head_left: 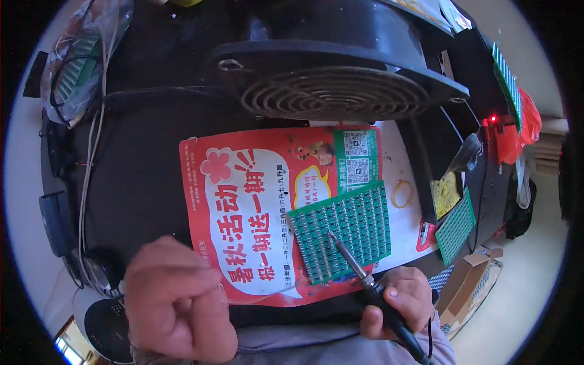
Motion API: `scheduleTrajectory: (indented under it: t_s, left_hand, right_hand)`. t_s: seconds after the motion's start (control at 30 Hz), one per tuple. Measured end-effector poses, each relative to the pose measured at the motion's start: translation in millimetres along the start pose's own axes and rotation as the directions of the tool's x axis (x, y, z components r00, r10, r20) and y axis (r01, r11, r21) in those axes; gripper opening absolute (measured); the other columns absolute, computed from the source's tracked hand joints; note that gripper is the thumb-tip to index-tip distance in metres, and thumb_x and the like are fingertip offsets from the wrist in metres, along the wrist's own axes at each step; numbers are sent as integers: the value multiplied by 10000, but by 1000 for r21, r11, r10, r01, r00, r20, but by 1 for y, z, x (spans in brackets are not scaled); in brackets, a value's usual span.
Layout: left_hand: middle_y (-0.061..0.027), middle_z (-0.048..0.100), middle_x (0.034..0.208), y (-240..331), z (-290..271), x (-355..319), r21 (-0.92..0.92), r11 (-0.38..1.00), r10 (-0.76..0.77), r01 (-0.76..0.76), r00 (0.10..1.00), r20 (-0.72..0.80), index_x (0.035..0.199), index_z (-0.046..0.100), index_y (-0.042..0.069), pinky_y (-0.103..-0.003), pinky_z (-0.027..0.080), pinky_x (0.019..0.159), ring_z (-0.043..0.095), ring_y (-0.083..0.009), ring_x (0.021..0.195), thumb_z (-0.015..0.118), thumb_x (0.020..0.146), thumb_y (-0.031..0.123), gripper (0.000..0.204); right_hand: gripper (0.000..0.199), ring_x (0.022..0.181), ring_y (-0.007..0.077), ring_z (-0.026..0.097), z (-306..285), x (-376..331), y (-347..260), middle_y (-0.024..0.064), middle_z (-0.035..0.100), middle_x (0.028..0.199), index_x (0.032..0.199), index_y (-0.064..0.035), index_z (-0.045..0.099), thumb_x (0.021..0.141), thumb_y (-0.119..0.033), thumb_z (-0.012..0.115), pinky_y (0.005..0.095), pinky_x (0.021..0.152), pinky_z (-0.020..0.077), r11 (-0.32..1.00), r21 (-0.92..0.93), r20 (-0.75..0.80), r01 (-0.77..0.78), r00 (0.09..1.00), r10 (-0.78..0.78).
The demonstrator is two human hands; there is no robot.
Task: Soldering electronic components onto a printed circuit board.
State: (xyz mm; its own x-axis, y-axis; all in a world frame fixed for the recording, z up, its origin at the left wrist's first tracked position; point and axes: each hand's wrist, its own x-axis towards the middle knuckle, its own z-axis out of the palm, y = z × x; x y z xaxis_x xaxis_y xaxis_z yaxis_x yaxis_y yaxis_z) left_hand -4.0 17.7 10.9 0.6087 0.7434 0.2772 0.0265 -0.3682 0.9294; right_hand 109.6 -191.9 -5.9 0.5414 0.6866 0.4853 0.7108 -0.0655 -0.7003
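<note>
My right hand point(398, 298) grips the soldering iron point(359, 274) by its insulated handle, tip on the thin, stiff, fragile green circuit board point(344, 228) lying centre-right; my left hand point(176, 298) is fisted, empty.

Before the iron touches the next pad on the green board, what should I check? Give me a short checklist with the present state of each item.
1. Iron gripped firmly in the right hand: ok.
2. Tip over the board: ok, it lies on the lower middle of the grid.
3. Board flat on the red flyer: ok.
4. Board held against sliding: not ok, the left hand is a closed fist off the board, over the flyer's lower left corner.
5. Solder in the left hand: cannot tell.
6. Fan running behind the board: cannot tell.
</note>
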Motion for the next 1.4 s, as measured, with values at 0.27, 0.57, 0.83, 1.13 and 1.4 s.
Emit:
scheduleTrajectory:
  t_s: [0.27, 0.57, 0.83, 1.13, 1.4]
  left_hand:
    - [-72, 622, 719, -1, -15, 17, 143, 990, -78, 13, 885, 460, 907, 699, 52, -269, 435, 510, 580, -149, 567, 734, 720, 23, 192]
    - [-45, 557, 626, -6, -3, 6, 181, 958, 101, -224, 851, 515, 781, 662, 59, -296, 377, 471, 497, -176, 494, 759, 616, 20, 196]
    - [-43, 549, 617, -8, 1, 4, 208, 941, 130, -268, 851, 509, 775, 655, 61, -301, 386, 474, 505, -194, 497, 755, 603, 7, 206]
    - [-40, 544, 633, -8, 1, 6, 197, 941, 130, -275, 832, 539, 813, 656, 64, -308, 383, 471, 497, -191, 489, 759, 607, 14, 236]
    - [-36, 533, 625, -10, 3, 4, 189, 938, 135, -290, 810, 570, 808, 654, 69, -314, 380, 466, 484, -198, 477, 747, 615, 14, 221]
  right_hand:
    - [325, 521, 179, 538, -5, 4, 4, 69, 556, 666, 904, 41, 590, 666, -92, 767, 272, 455, 441, 998, -5, 80, 66, 995, -65]
    - [321, 492, 145, 481, -2, -5, 9, 50, 537, 652, 885, 42, 591, 653, -92, 770, 252, 425, 394, 990, 41, 17, 132, 991, -132]
    - [320, 513, 151, 497, -1, -1, 8, 51, 541, 661, 886, 38, 591, 654, -88, 773, 246, 429, 398, 992, 24, 45, 128, 991, -129]
    - [314, 523, 156, 501, -2, -3, 9, 45, 539, 661, 870, 30, 593, 648, -83, 784, 250, 433, 402, 991, 32, 55, 130, 990, -131]
    - [298, 518, 146, 490, -3, -5, 7, 32, 534, 651, 844, 13, 606, 641, -110, 786, 243, 425, 382, 990, 29, 40, 141, 989, -142]
